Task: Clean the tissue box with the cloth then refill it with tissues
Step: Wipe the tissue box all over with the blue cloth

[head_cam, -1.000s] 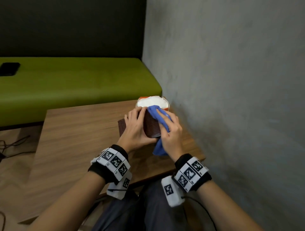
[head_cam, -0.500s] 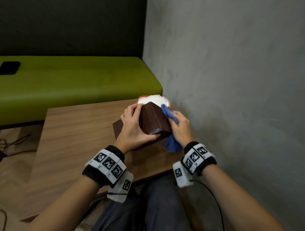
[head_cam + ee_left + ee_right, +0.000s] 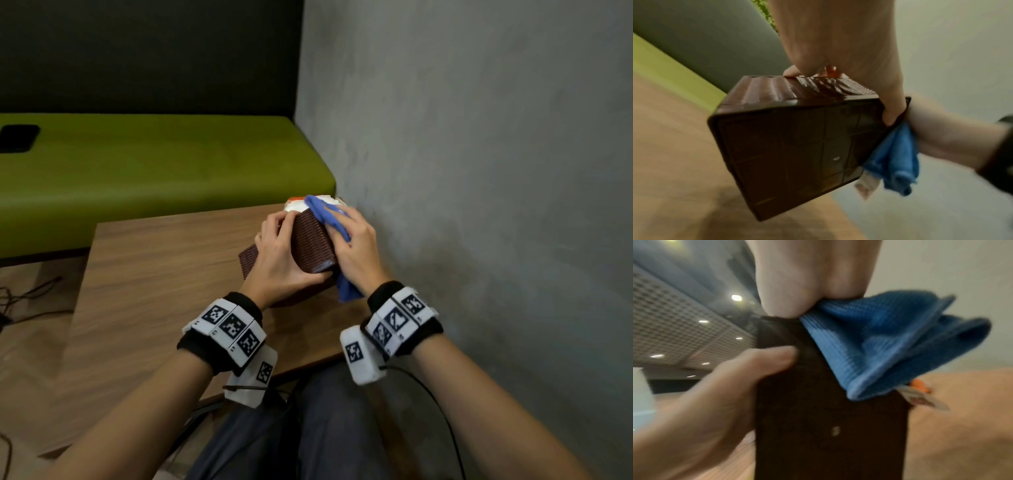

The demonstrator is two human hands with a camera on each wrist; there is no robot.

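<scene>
Head view: left hand (image 3: pixel 279 255) gripping one brown tissue box (image 3: pixel 310 245), tilted above the table (image 3: pixel 154 274); right hand (image 3: pixel 356 250) pressing one blue cloth (image 3: pixel 327 216) on its right face. Wall (image 3: pixel 462 205) close right; open tabletop left.

Left wrist: box underside (image 3: pixel 789 155) facing camera, cloth (image 3: pixel 894 162) hanging beside.

Right wrist: cloth (image 3: pixel 879 344) bunched under palm; left thumb (image 3: pixel 764 360) on box (image 3: pixel 828 426).
</scene>
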